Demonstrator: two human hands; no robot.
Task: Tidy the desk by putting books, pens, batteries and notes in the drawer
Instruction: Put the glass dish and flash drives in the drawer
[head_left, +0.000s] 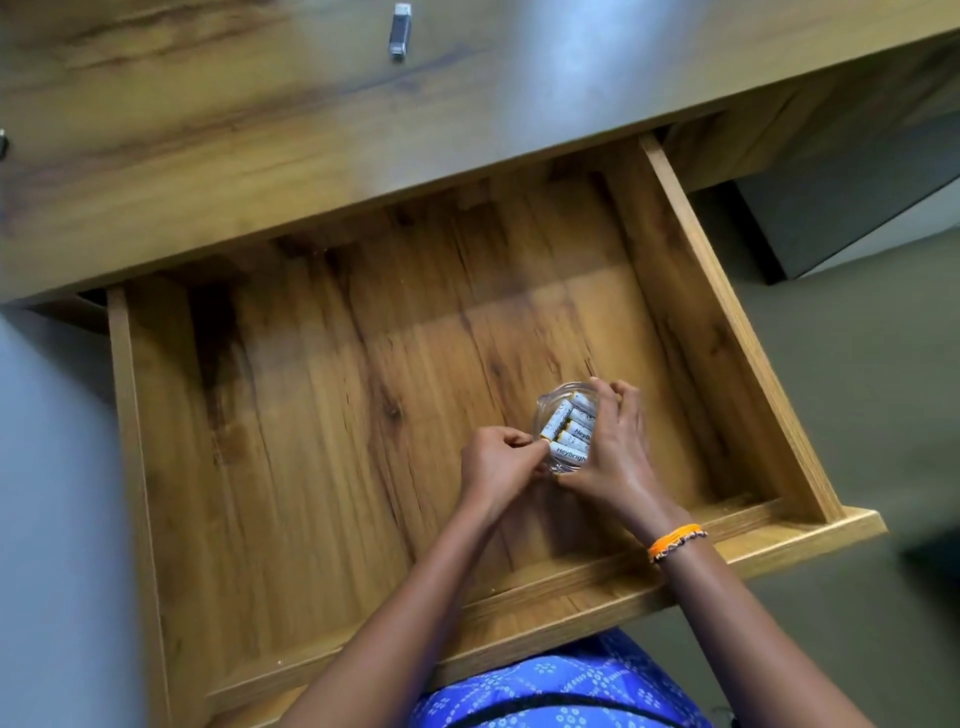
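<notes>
At the far left edge of the brown wood-grain desk top (260, 130), a small dark object (2, 143) is cut off by the frame. Further along the top lies a small grey and silver stick-shaped device (400, 31), well apart from the desk's front edge. Below, the open wooden drawer (122, 415) is pulled out, its left wall standing near the pale wall surface; most of its floor lies bare to the left and behind the hands. The left hand (493, 460) pinches with curled fingers at the near-left rim of a small clear glass bowl (548, 410) holding white and yellow cylindrical batteries (569, 436). The bowl sits on the drawer floor, right of centre, apart from the right wall. The right hand (615, 447), with an orange bracelet (675, 540) at the wrist, curls round the bowl's right side.
</notes>
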